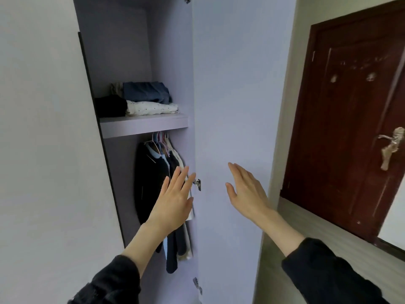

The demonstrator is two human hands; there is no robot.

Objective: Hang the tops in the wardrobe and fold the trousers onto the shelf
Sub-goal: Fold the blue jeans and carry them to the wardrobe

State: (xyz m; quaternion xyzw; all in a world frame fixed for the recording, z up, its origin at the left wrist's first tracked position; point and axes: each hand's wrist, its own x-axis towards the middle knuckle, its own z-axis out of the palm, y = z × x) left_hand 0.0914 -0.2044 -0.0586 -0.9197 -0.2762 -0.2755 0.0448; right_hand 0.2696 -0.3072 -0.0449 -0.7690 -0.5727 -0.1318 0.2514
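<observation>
Both your hands are up w/ fingers straight and nothing in either grip — left hand (175, 194) in front of the hanging tops (153, 172), right hand (245, 189) near or on the inner face of the wardrobe door (230, 106); can't tell if it's touching.

Where the task's things are: tops hang on hangers (161, 139) below the shelf (144, 125), and folded trousers (145, 92) sit on that shelf w/ a dark folded piece (110, 105) and a white dotted one (151, 108) in front. Judging by that, the job looks nearly or fully done.

Risks from here:
- If you swing the door shut, your left fingers are close to the hinge (197, 183) — pinch hazard.
- The tops' right edge sits close to the hinge side; fabric could get caught in the closing door.
- The white dotted piece lies near the shelf's front edge; a bump could drag it off.
- The brown room door (350, 128) w/ its handle (392, 145) is to your right, so mind your elbow.

Writing/brands: none readable — no labels visible on clothes, wardrobe or door.
</observation>
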